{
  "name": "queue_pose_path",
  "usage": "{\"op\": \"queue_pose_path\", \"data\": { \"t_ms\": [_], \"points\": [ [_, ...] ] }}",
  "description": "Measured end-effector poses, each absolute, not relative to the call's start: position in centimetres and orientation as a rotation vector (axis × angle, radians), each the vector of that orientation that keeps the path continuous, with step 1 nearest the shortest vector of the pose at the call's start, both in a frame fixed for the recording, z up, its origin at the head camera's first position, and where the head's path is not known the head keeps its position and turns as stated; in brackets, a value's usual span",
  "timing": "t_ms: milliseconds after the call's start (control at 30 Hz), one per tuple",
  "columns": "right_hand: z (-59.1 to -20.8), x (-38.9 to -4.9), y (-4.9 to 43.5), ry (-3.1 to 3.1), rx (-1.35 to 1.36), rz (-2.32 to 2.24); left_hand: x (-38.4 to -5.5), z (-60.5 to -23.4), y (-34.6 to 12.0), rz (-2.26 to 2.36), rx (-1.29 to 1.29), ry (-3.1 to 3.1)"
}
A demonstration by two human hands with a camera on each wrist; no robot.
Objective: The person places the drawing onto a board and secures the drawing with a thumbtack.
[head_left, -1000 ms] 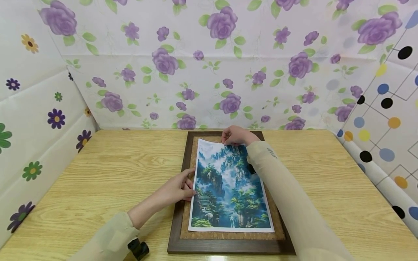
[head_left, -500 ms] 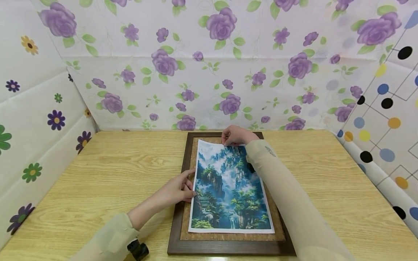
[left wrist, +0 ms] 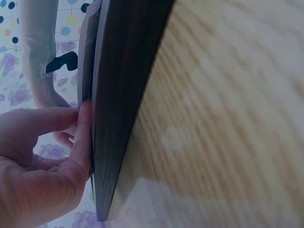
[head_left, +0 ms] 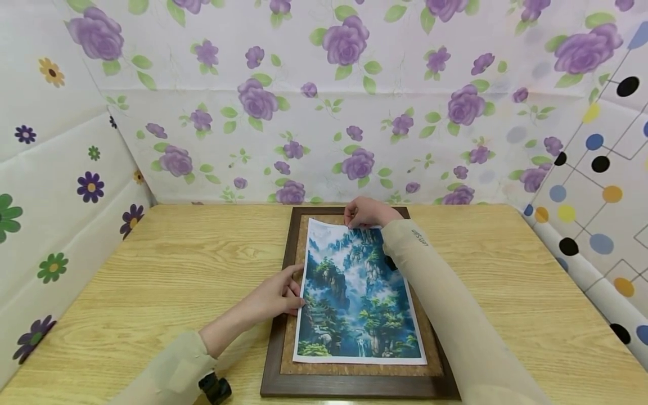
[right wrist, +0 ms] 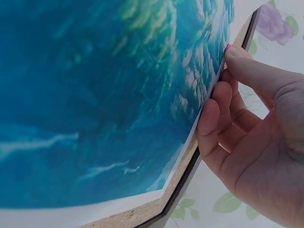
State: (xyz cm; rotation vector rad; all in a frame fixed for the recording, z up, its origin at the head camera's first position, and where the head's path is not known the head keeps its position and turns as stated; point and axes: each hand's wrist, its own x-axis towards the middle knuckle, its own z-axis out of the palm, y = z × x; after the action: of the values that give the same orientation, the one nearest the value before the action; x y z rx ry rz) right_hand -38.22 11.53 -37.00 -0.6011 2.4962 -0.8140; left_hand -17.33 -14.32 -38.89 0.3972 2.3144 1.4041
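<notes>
A printed landscape of misty mountains lies on a cork board with a dark wooden frame. My left hand rests at the print's left edge, thumb and forefinger spread along it, the other fingers bent beside it. My right hand is at the middle of the top edge, thumb and forefinger tips together there. In the right wrist view a small bright pink thing, like a pin head, shows at the thumb tip. The right sleeve hides the print's upper right corner.
The board lies on a wood-grain table, its far end near the table's back edge. Behind stands a sheet with purple roses. Patterned sheets flank the table, one with daisies, one with coloured dots.
The head view has shifted very slightly, so the scene sits a little lower. Both hands keep their places at the print's left and top edges.
</notes>
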Motion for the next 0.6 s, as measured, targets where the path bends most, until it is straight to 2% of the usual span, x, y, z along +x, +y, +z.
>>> {"op": "queue_pose_path", "data": {
  "t_ms": [600],
  "points": [
    [-36.89,-37.64,11.36,2.556,-0.692,-0.698,-17.29,-39.05,-14.39,1.409,0.403,2.314]
  ]
}}
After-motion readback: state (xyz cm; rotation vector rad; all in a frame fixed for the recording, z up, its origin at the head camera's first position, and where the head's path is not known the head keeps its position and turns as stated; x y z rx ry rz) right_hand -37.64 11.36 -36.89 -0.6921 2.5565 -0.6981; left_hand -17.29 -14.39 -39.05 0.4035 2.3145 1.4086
